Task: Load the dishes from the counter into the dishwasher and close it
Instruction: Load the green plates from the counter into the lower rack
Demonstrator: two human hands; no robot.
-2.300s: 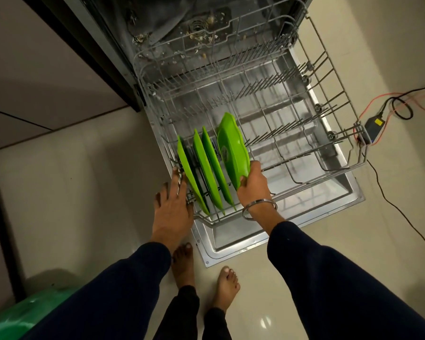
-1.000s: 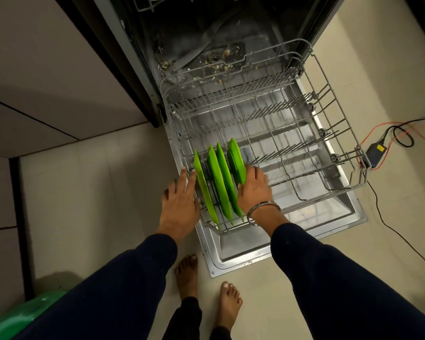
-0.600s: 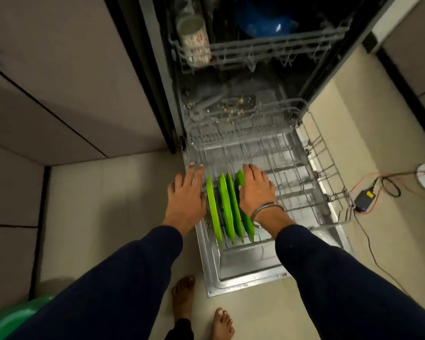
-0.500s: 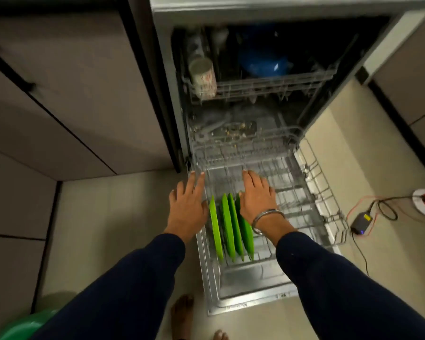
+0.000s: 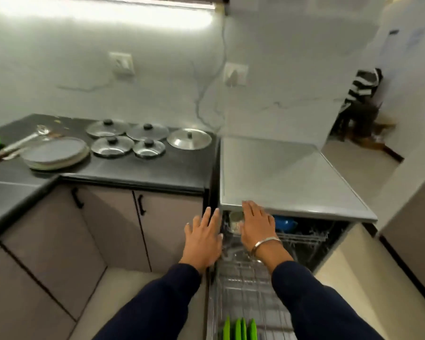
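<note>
Both hands, left [image 5: 203,239] and right [image 5: 257,225], hover flat, grip wide, over the open dishwasher [image 5: 292,173]; green plates [image 5: 241,328] stand racked; lids [image 5: 147,137] remain on the counter [image 5: 157,168].

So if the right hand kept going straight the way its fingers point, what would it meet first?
Most likely the front edge of the dishwasher top: the right hand is open, its fingertips pointing up and away, already at or overlapping that edge. Whether they touch it cannot be told from this single view.
</note>
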